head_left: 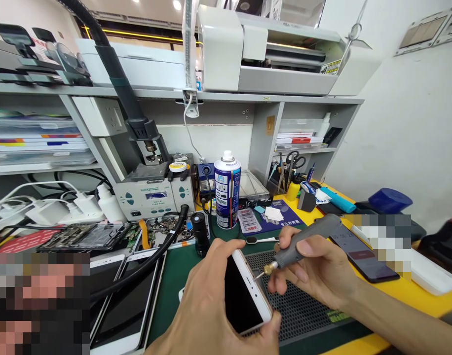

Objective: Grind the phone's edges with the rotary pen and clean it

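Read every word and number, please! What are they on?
"LEAD FREE": on the grey station's front.
"MECHANIC", slightly blurry: on the spray can's white top.
Everything else is too small or blurred, like digits on the black phone, characters on the blue sheet and the green label on the mesh mat.
None readable on the held phone or screwdriver.

The left hand [207, 296] rises from the lower edge, its back toward the camera, forefinger [229, 245] stretched out at the top and thumb [272, 325] set well below it, the two forming a wide clasp. The right forearm [407, 315], bare, slants in from the lower right to a roughly level wrist [354, 298]. The right hand [322, 268] is closed in a pen-like hold, its thumb pressing from the near side (the lower fingers curl loosely inward).
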Demonstrator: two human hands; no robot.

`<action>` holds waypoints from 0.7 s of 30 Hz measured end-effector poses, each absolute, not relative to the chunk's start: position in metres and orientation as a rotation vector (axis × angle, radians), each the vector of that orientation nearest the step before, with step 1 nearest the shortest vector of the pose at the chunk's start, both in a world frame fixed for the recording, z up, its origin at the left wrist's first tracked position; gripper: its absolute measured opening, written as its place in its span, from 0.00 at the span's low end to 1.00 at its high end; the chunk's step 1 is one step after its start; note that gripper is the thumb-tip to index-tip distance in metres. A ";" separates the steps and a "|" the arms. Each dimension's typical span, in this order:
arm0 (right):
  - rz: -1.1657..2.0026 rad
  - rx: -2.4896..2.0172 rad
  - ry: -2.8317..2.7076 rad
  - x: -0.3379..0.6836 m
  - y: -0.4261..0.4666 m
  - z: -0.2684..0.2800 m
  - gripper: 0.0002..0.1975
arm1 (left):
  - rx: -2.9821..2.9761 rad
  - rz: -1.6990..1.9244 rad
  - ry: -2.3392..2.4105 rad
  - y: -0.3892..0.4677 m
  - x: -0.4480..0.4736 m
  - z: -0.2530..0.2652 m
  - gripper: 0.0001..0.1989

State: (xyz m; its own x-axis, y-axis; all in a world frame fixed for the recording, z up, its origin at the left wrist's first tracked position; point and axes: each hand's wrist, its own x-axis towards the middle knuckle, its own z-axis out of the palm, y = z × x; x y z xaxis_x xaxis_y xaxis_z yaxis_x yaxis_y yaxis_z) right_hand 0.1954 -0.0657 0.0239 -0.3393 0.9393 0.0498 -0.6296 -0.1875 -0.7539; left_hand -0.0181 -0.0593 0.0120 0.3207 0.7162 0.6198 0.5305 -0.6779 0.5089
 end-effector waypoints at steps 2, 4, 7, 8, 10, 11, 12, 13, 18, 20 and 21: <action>1.754 -0.495 -0.844 0.196 -0.065 0.023 0.07 | 2.401 1.238 1.123 -0.059 -0.021 0.009 0.39; 1.754 -0.481 -0.843 0.197 -0.065 0.022 0.08 | 2.453 1.165 1.099 -0.056 -0.026 0.005 0.42; 1.755 -0.469 -0.849 0.196 -0.065 0.021 0.09 | 2.502 1.102 1.091 -0.052 -0.030 0.000 0.45; 1.756 -0.469 -0.851 0.196 -0.066 0.021 0.09 | 2.508 1.101 1.093 -0.052 -0.031 -0.001 0.46; 1.760 -0.476 -0.854 0.198 -0.065 0.023 0.09 | 2.521 1.104 1.081 -0.052 -0.032 -0.001 0.46; 1.759 -0.481 -0.848 0.199 -0.064 0.024 0.09 | 2.521 1.110 1.073 -0.052 -0.033 0.000 0.45; 1.746 -0.483 -0.832 0.202 -0.063 0.026 0.08 | 2.512 1.120 1.072 -0.052 -0.033 0.001 0.45; 1.720 -0.483 -0.811 0.205 -0.061 0.029 0.08 | 2.497 1.134 1.075 -0.052 -0.034 0.003 0.44; 1.507 -0.565 -0.794 0.217 -0.055 0.039 0.06 | 2.482 1.184 1.115 -0.051 -0.035 0.010 0.43; 1.419 -0.685 -0.908 0.217 -0.058 0.040 0.07 | 2.501 1.169 1.110 -0.051 -0.035 0.010 0.43; 1.344 -0.764 -1.002 0.216 -0.060 0.039 0.09 | 2.505 1.161 1.104 -0.051 -0.034 0.009 0.43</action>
State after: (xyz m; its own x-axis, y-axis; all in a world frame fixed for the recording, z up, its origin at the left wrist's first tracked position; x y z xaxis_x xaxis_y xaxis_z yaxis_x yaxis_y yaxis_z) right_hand 0.2157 -0.0598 0.0392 -0.0498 0.9888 0.1404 -0.4164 0.1072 -0.9028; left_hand -0.0345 -0.0513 0.0092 0.4235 0.6863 0.5914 0.5556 -0.7124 0.4288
